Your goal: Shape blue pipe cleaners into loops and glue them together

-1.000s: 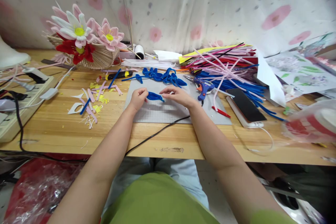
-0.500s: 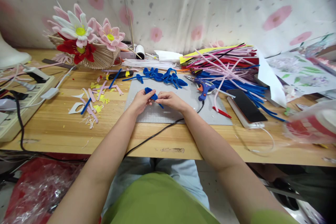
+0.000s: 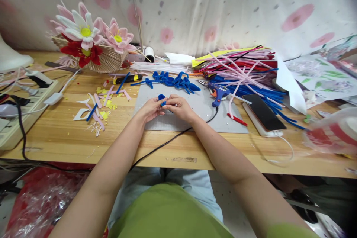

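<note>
Between my hands is a small bent piece of blue pipe cleaner (image 3: 161,97), held above the grey cutting mat (image 3: 147,123). My left hand (image 3: 153,109) is closed on its left side, and my right hand (image 3: 178,107) pinches it from the right. Fingers hide much of the piece. Behind my hands, a row of looped blue pipe-cleaner shapes (image 3: 175,80) lies along the mat's far edge. A blue glue gun (image 3: 219,93) rests to the right of my right hand, its black cord running toward the table's front.
Yellow, pink and blue scraps (image 3: 102,106) lie left of the mat. Pipe cleaners (image 3: 237,67) are heaped at the back right, near a phone (image 3: 263,111). Fuzzy flowers (image 3: 86,33) stand back left. A power strip (image 3: 16,126) sits at the left edge.
My right hand has moved left and closer to my left hand. The blue piece has turned between my fingers, and less of it shows.
</note>
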A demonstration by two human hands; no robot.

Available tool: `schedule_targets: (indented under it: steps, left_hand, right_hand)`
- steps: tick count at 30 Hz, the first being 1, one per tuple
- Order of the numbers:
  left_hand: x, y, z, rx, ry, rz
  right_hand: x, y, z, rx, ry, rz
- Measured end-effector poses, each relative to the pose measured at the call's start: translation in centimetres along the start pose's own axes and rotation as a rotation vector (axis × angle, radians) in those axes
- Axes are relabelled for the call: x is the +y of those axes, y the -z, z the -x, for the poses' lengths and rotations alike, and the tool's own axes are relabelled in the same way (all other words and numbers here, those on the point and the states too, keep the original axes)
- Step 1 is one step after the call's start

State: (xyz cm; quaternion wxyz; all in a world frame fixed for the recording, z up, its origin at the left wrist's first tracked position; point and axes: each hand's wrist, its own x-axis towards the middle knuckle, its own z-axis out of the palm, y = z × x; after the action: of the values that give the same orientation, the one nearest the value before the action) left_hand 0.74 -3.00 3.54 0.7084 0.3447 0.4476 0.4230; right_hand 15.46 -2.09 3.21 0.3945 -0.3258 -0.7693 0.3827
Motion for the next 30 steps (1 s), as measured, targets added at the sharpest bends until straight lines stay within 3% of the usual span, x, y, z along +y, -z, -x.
schedule_targets:
  steps: [4, 13, 21, 30]
  left_hand:
    - [0.2, 0.1, 0.1, -0.004, -0.006, -0.026]
    - [-0.1, 0.0, -0.7, 0.19, -0.268, -0.056]
    - [-0.2, 0.1, -1.0, 0.19, -0.209, -0.004]
    - [0.0, 0.3, -0.8, 0.084, -0.19, 0.057]
  right_hand:
    - [0.1, 0.1, 0.0, -0.019, 0.03, 0.011]
    - [1.9, 0.7, -0.3, -0.035, -0.05, -0.013]
    - [1.1, 0.3, -0.3, 0.043, 0.014, 0.11]
    - [1.8, 0.3, -0.5, 0.052, -0.009, 0.102]
